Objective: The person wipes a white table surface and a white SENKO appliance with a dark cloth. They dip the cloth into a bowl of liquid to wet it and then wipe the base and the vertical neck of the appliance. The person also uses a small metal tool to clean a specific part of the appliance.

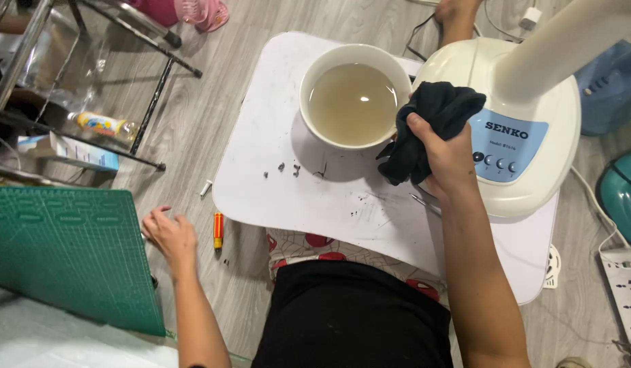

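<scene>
Right hand (446,158) grips a dark cloth (428,123) beside the bowl (315,71) at upper centre; left hand (170,235) rests open on the floor (193,129).

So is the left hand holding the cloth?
No, the right hand grips the dark cloth beside the bowl; the left hand rests empty on the floor.

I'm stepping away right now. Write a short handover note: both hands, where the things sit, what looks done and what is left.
Right hand: shut on a dark cloth, held between the bowl and the fan base.
Left hand: open, holding nothing, low over the floor beside the green cutting mat, near an orange lighter.
White bowl of cloudy water sits on the white board.
Fan base stands on the board's right side.
Done: cloth in hand.
Left: dark specks remain on the board.
</scene>
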